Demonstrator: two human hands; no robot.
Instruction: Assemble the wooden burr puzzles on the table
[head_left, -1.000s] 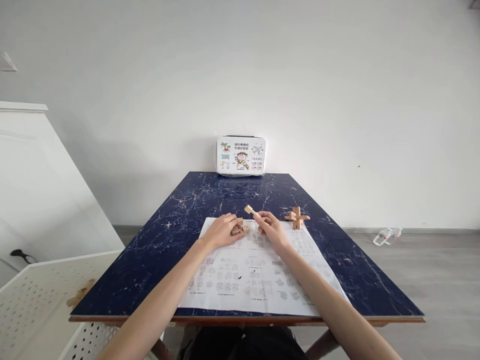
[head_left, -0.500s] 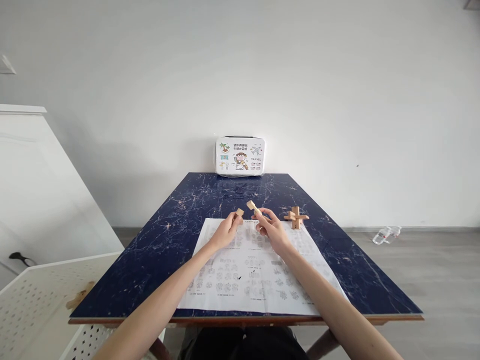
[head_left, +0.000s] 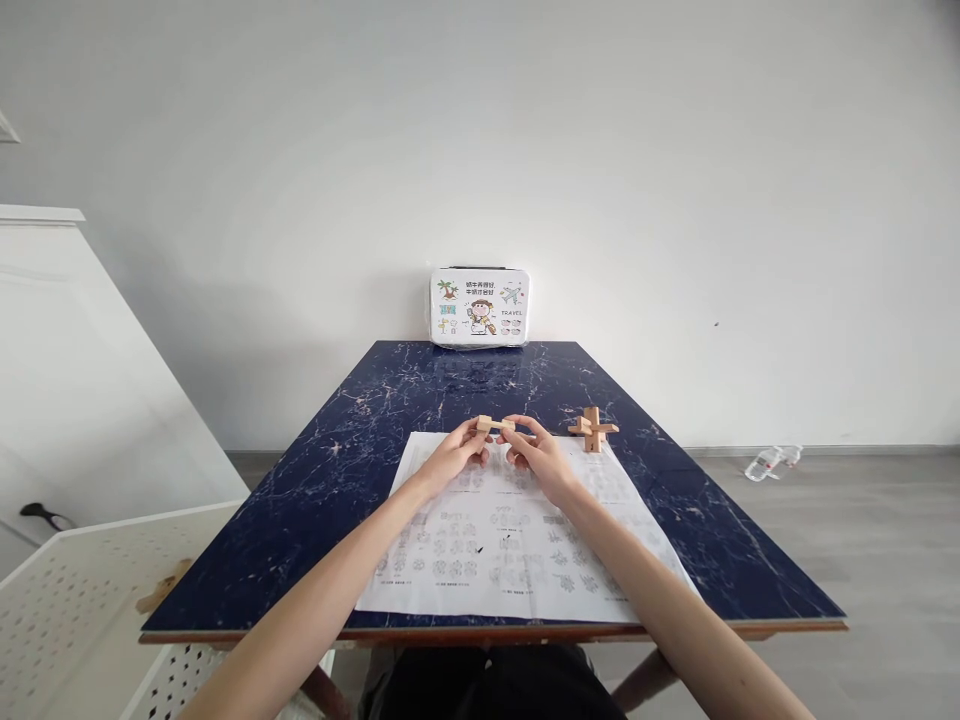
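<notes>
My left hand [head_left: 457, 453] and my right hand [head_left: 536, 455] meet above the far end of a printed instruction sheet [head_left: 502, 540] on the dark blue marble table [head_left: 337, 470]. Both hands pinch small light wooden puzzle pieces [head_left: 495, 425], held end to end between the fingertips. The fingers of both hands are closed on the wood. An assembled wooden cross puzzle [head_left: 593, 430] stands on the table just to the right of my right hand.
A white illustrated case [head_left: 480, 308] leans against the wall at the table's far edge. A white perforated rack [head_left: 67, 600] stands at the lower left, with a wooden piece [head_left: 161, 588] on it. A plastic bottle [head_left: 766, 464] lies on the grey floor at right.
My left hand lifted a wooden piece off the sheet. Both hands then came together, and the two pieces now touch end to end between them.
</notes>
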